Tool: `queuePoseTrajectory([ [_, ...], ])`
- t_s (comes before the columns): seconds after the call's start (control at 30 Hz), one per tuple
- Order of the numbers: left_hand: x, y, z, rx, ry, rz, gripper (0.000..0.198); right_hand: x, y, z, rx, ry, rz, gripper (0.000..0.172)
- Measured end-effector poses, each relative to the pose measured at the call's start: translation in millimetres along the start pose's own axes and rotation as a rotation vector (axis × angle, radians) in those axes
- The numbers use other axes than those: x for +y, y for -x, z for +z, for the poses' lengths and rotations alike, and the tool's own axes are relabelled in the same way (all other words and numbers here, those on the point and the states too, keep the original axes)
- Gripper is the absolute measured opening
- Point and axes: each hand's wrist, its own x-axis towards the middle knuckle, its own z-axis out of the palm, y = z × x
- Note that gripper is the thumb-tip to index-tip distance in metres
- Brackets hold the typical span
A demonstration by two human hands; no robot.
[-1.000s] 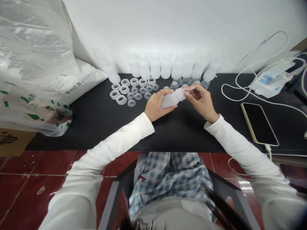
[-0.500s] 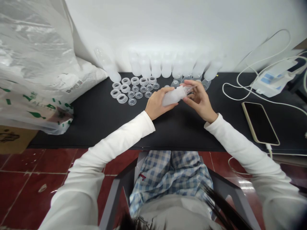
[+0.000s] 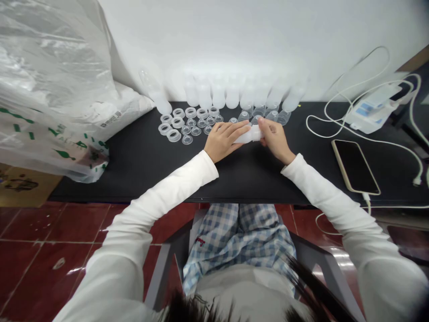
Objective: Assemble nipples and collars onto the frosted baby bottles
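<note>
A frosted white baby bottle (image 3: 247, 137) is held lying almost level above the black table. My left hand (image 3: 224, 139) is closed around its body, with the fingers over the top. My right hand (image 3: 275, 139) grips the collar end with thumb and bent fingers; whatever is at the tip is hidden behind that hand. Just beyond my hands are several clear dome caps (image 3: 243, 116). To the left of my left hand lie several translucent collar rings (image 3: 174, 135) and several clear silicone teats (image 3: 187, 140).
Several frosted bottles (image 3: 232, 95) line the wall, and a capped one (image 3: 161, 100) leans at the left. A large plastic bag (image 3: 56, 67) fills the left side. On the right are a phone (image 3: 355, 166), a white power strip (image 3: 372, 112) and loose white cables.
My right hand has gone from loose fingers around the clear tip to a closed grip at the bottle's collar end. The bottle is now more level. The whole view has shifted slightly.
</note>
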Motion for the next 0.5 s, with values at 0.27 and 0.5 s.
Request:
queuePoseTrajectory([
  [0.27,-2.7,-0.8,7.8,0.149,0.234,-0.168,0.064,-6.5,-14.0,-3.8,-0.045,0.011,-0.181,0.053],
  [0.5,-7.2,-1.7,12.1,0.156,0.135,-0.196,0.060,-0.5,-26.4,9.7,0.032,0.006,-0.179,0.040],
])
